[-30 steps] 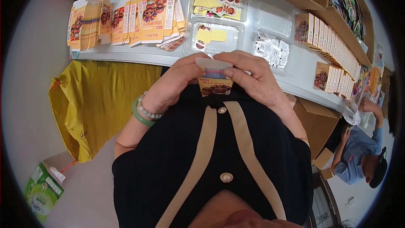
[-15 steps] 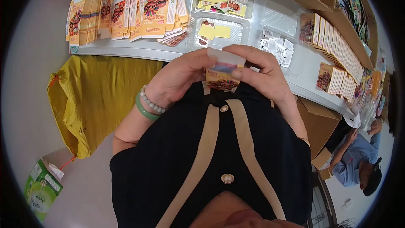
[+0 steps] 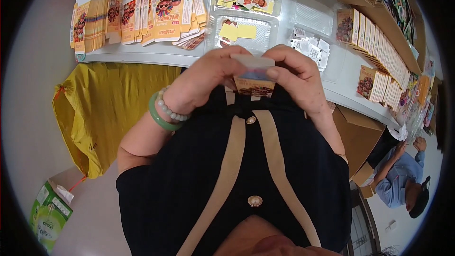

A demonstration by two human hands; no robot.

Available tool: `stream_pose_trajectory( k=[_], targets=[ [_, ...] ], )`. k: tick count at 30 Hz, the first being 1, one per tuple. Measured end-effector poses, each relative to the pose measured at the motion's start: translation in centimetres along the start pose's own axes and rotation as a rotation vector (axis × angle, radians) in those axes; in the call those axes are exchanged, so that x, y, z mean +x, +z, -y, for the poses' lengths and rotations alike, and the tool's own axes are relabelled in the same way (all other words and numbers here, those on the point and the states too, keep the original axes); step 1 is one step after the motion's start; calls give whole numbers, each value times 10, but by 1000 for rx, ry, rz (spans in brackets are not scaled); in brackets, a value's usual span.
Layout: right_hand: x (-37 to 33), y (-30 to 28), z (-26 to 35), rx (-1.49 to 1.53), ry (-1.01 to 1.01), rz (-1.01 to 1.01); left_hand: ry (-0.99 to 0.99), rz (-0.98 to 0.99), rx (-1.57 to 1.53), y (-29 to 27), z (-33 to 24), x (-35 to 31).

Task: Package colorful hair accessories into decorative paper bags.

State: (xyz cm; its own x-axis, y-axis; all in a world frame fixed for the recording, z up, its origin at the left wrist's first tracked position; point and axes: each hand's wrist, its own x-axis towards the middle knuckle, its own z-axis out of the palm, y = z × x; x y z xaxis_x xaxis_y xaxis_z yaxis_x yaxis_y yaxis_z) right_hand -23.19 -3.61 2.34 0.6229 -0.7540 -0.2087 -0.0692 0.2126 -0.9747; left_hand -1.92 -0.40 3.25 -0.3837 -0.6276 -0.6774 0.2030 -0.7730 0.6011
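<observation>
Between my two hands is a small orange cardboard box (image 3: 255, 88) with printed cartoon faces, held upright in front of my chest. Its white top flap stands near my fingertips, and a bluish-purple strip shows just below it. My left hand (image 3: 215, 73) pinches the box at its left upper edge; the fingers are slightly blurred. On the other side, my right hand (image 3: 298, 76) has its thumb against the upper right of the box and its fingers curled behind. What lies inside the box is hidden.
Flattened orange cartons (image 3: 173, 12) are stacked at the table's left. Clear plastic trays (image 3: 265, 31) hold cards and yellow slips; white sachets (image 3: 310, 50) lie beside them. Filled boxes (image 3: 374, 35) stand in rows at right. A yellow sack (image 3: 109, 114) hangs below. Another person (image 3: 400, 175) works at far right.
The white flap has tipped lower across the top of the box. My left hand has shifted its fingers inward over the top edge, while my right hand stays at the right side.
</observation>
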Motion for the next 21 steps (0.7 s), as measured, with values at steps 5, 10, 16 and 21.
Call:
stream_pose_trajectory(
  k=[5,10,16,21],
  targets=[
    [3,1,8,280,225,-14,41,-29,42,-2,-11,3],
    [4,0,2,455,356,22,25,-54,20,-5,5,7],
    [6,3,2,324,367,-64,30,3,-14,3,3,10],
    [1,0,5,-293,-43,-112,188,53,-71,0,16,8]
  ],
)
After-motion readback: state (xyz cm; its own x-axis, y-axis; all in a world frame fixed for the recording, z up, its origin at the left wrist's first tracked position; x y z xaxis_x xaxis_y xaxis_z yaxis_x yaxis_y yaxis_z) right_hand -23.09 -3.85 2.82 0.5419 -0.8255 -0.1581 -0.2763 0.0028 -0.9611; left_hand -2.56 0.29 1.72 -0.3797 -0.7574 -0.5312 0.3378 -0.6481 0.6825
